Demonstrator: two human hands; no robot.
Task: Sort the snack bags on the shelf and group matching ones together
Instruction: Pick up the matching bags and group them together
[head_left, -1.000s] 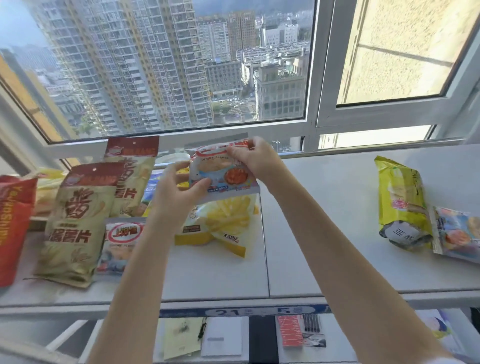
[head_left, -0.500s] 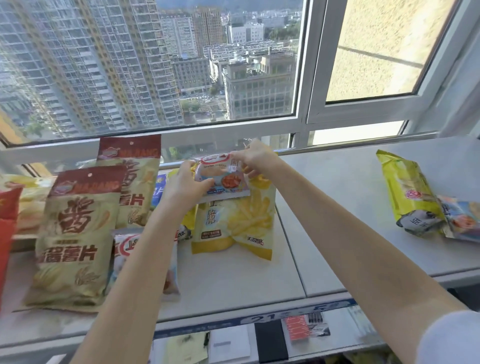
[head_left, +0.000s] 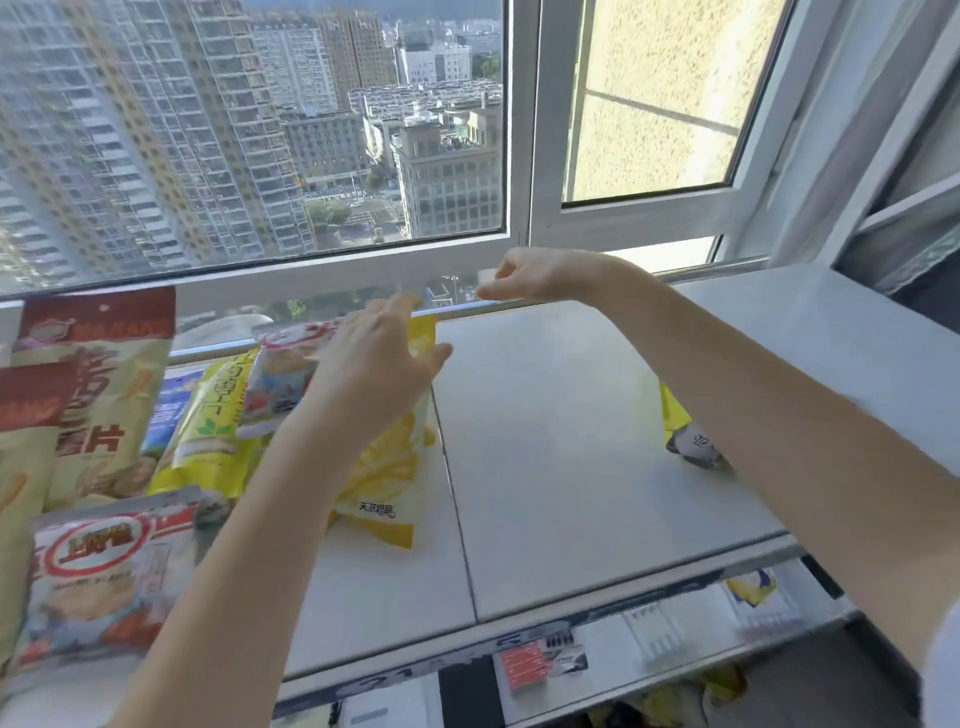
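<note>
A small white-and-red snack bag (head_left: 283, 371) lies on top of the yellow bags at the back of the white shelf (head_left: 561, 467). My left hand (head_left: 376, 364) hovers over its right edge with fingers spread and relaxed, gripping nothing. My right hand (head_left: 537, 275) is raised near the window sill, fingers loosely curled and empty. A matching small white-and-red bag (head_left: 98, 571) lies at the front left. Under my left hand sits a yellow fries bag (head_left: 389, 473), with a yellow-green bag (head_left: 213, 431) beside it. Two tan bags with maroon tops (head_left: 104, 395) stand at the left.
A blue bag (head_left: 171, 410) peeks out between the tan and yellow-green bags. Another yellow bag (head_left: 688, 441) at the right is mostly hidden behind my right forearm. The window frame (head_left: 519, 244) runs along the shelf's back. A lower shelf (head_left: 597, 670) holds small items.
Both hands have let go of the small white-and-red bag, which now rests on the yellow bags. My right hand has drawn away to the right. The view has swung right.
</note>
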